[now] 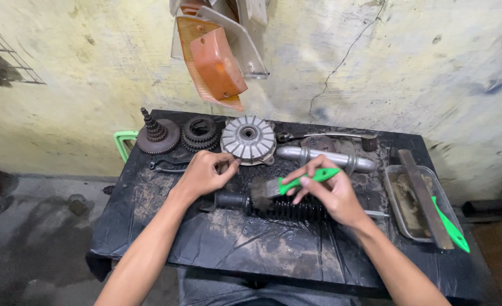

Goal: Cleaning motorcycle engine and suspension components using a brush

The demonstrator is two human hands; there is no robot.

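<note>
Pinching a green-handled brush point(296, 182), the right hand point(333, 195) sets its bristles on the black spring shock point(279, 207).
Shock lies sideways across the middle of the bench point(217, 249); left hand point(205, 174), fingers curled and holding nothing, hovers above its left end, near the silver hub point(248, 139).

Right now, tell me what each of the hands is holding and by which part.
The right hand grips a green-handled paintbrush by its plastic handle. The left hand holds nothing clearly; its fingertips touch the ribbed silver metal hub.
</note>
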